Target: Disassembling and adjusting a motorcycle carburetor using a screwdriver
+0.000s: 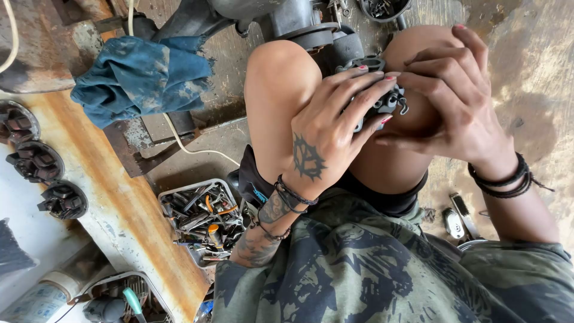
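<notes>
While the person sits with knees raised, the left hand [326,128] and the right hand [457,101] both close around a small dark metal mechanical part [382,98] held between the knees. Fingers cover most of it, so how far the work has got cannot be told. A tray of tools [200,218] sits on the floor below the left forearm.

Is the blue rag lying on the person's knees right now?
No, the blue rag lies on the rusty bench off to the side, apart from the knees where both hands hold a small metal part.
</notes>
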